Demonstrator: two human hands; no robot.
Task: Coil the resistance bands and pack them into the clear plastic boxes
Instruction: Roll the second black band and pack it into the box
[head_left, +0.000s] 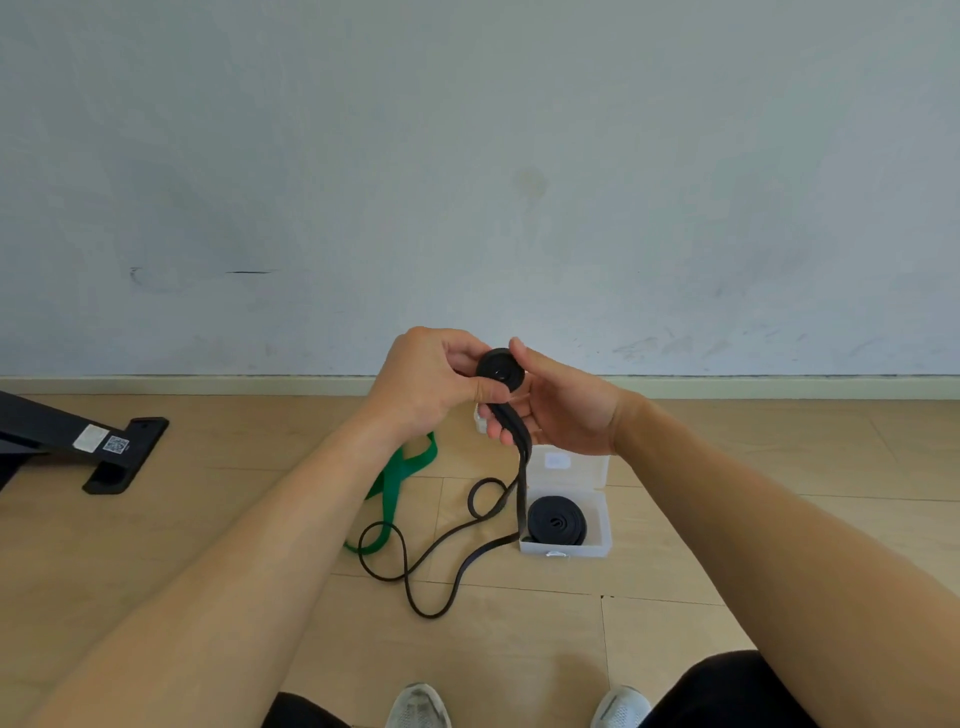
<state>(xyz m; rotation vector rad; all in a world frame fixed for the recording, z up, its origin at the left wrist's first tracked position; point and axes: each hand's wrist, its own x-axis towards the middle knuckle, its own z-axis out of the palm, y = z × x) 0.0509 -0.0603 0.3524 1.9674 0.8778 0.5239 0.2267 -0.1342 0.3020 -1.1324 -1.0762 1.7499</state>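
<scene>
1. Two pale shoes (418, 705) show at the bottom edge, toes pointing forward on the wooden floor (519, 649).
2. Just ahead of them, the loose part of a black band (415, 571) lies on the floor in open loops. It rises from there to the hands.
3. To the right of those loops stands a clear box (597, 543), open, with its lid (574, 467) tipped back on the far side. A coiled band (557, 520), also black, lies flat inside the box.
4. A green band (400, 480) lies uncoiled on the floor, left of the box. It is partly hidden by the left forearm, and one loop of the black band crosses its near end.
5. Both hands are raised above the floor and hold the rolled part of the black band between them. The left hand (428, 382) has its fingers (480, 387) curled and pinches the roll from the left. The right hand (563, 410) cups it from the right, thumb on the rim, and its fingers curl under the hanging strap.
6. A small pale object shows just behind the hands; I cannot tell what it is.
7. Far left, a black stand (122, 454) with a sticker rests on the floor.
8. Behind it all, a skirting board (779, 387) runs along a scuffed grey wall (467, 156).
</scene>
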